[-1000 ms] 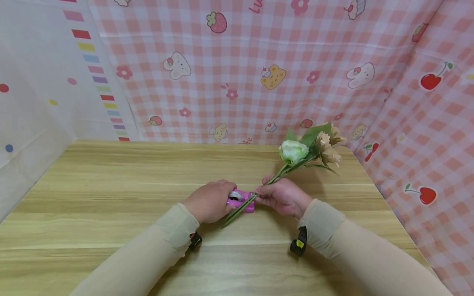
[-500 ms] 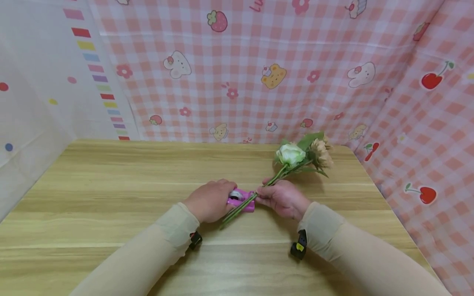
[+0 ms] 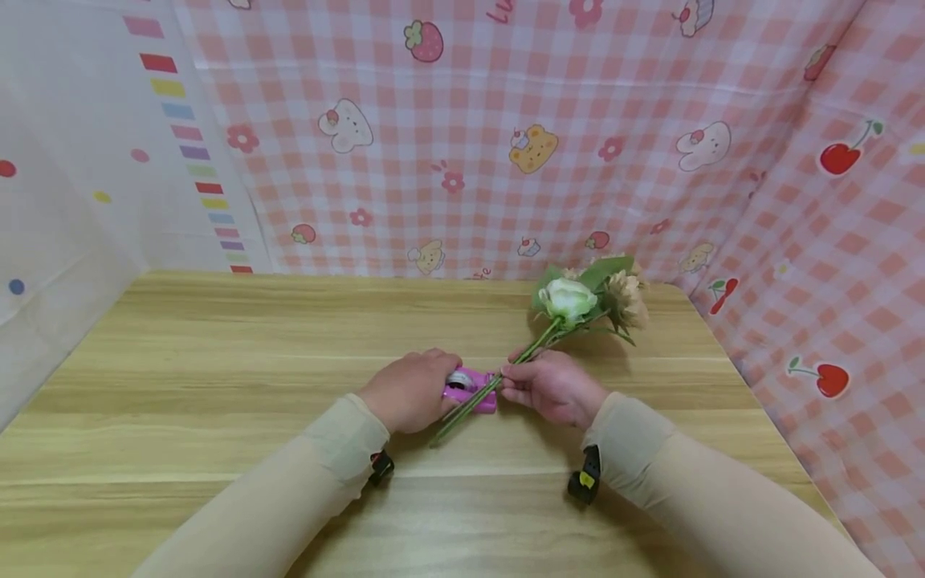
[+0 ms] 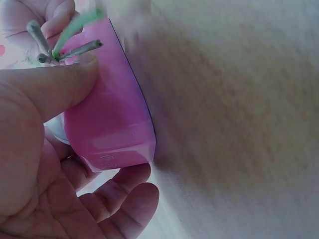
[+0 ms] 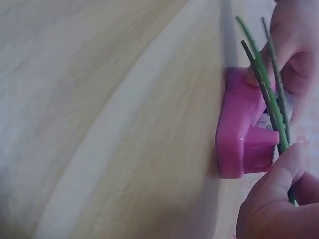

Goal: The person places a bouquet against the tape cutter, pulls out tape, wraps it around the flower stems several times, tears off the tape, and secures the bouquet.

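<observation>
A pink tape dispenser (image 3: 482,400) with a roll of tape in it sits on the wooden table. My left hand (image 3: 413,392) grips its left end, thumb on the near side and fingers round the far side. Between thumb and fingers, my right hand (image 3: 552,387) pinches the green stems (image 5: 271,94) of artificial flowers just beyond the dispenser's toothed end. The stems slant over the dispenser, their cut ends toward my left thumb. A white-green rose (image 3: 568,300) and beige blooms (image 3: 625,301) with leaves point to the far right.
The wooden table (image 3: 238,353) spreads around both hands. Behind it hangs a pink checked cloth (image 3: 405,185), and another checked cloth wall borders the right side. A white dotted cloth (image 3: 65,201) stands at the left.
The flower heads have shifted slightly left and turned as the right hand moves the stems a little. Left hand and tape dispenser stay in place.
</observation>
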A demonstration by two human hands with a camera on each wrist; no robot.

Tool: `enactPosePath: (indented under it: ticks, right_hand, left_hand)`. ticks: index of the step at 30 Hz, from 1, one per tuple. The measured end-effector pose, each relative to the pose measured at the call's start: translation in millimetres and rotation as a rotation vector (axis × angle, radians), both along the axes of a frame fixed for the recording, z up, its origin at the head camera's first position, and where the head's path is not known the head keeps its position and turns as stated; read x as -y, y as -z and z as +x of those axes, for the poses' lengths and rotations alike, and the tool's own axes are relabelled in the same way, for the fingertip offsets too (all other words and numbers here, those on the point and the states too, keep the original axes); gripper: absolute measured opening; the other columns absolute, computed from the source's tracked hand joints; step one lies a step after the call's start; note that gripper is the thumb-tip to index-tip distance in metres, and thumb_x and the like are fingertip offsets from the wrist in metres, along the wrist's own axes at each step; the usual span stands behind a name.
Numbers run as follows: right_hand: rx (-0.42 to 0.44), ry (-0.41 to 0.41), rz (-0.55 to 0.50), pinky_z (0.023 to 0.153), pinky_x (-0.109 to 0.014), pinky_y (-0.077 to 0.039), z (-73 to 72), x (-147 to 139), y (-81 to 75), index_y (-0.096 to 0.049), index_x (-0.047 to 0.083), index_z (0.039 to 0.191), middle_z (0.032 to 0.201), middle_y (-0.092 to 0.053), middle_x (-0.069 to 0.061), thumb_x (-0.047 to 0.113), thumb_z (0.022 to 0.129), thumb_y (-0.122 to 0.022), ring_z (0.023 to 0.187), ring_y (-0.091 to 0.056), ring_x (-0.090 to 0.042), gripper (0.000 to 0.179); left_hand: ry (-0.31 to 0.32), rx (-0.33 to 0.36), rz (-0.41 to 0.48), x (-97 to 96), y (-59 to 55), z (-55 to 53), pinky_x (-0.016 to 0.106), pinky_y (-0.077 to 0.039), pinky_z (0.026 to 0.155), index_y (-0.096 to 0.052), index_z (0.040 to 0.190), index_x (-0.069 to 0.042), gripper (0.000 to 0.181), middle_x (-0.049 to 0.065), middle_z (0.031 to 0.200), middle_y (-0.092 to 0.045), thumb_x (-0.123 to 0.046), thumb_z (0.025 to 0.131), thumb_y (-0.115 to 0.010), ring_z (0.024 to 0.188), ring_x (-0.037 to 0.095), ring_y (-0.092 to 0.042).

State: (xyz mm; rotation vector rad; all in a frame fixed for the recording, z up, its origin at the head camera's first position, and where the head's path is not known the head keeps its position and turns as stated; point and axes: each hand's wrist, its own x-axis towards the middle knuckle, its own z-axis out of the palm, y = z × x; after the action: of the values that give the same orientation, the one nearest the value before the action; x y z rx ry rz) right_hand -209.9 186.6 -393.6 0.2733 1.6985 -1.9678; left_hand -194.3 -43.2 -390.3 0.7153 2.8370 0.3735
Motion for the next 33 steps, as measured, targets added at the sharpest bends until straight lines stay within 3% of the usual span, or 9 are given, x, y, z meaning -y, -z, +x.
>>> enactPosePath:
  ticks: [5, 12, 21, 27, 33]
  right_hand:
    - [0.002, -0.029, -0.041, 0.077, -0.024, -0.062, 0.4, 2.1, -3.5, -0.047, 0.003, 0.107, 0.082, -0.066, -0.005, -0.005, 0.104, -0.051, 0.075, -0.067, -0.013, 0.009]
    - [-0.008, -0.082, -0.090, 0.075, -0.023, -0.062, 0.3, 3.4, -6.0, -0.042, 0.008, 0.097, 0.080, -0.069, -0.003, -0.007, 0.101, -0.047, 0.069, -0.068, -0.012, 0.016]
    - [-0.007, -0.079, -0.105, 0.072, -0.021, -0.060, -0.6, 2.2, -3.6, -0.043, 0.013, 0.077, 0.082, -0.070, -0.003, -0.002, 0.103, -0.047, 0.071, -0.067, -0.012, 0.030]
    - [0.015, 0.005, -0.110, 0.065, -0.019, -0.059, 0.0, 5.9, -0.7, -0.046, 0.015, 0.076, 0.079, -0.067, -0.002, -0.002, 0.104, -0.058, 0.065, -0.065, -0.011, 0.035]
    - [-0.005, 0.014, -0.089, 0.064, -0.019, -0.059, 2.4, 6.7, 0.3, -0.044, 0.013, 0.088, 0.078, -0.068, -0.003, -0.006, 0.103, -0.056, 0.063, -0.065, -0.011, 0.027]
  left_hand:
    - [0.003, 0.004, -0.007, 0.6, -0.7, 0.1, 0.048, -0.048, 0.118, -0.054, 0.151, -0.011, 0.056, 0.009, 0.153, -0.058, -0.040, 0.104, -0.065, 0.137, 0.034, -0.058]
    - [0.001, 0.011, -0.008, 0.0, -3.3, 1.4, 0.049, -0.045, 0.120, -0.053, 0.152, -0.010, 0.057, 0.010, 0.156, -0.055, -0.040, 0.104, -0.065, 0.141, 0.036, -0.055]
    - [0.008, 0.000, -0.011, 0.4, -4.2, 2.4, 0.047, -0.048, 0.118, -0.054, 0.150, -0.010, 0.057, 0.011, 0.153, -0.058, -0.039, 0.103, -0.068, 0.137, 0.034, -0.058]
    - [0.010, -0.002, -0.014, 0.6, -4.1, 2.2, 0.047, -0.049, 0.117, -0.055, 0.149, -0.009, 0.055, 0.011, 0.151, -0.059, -0.039, 0.103, -0.067, 0.134, 0.033, -0.059]
    - [0.006, 0.010, -0.014, -0.1, -4.2, 2.0, 0.047, -0.048, 0.118, -0.054, 0.150, -0.009, 0.057, 0.011, 0.152, -0.058, -0.038, 0.103, -0.068, 0.136, 0.034, -0.058]
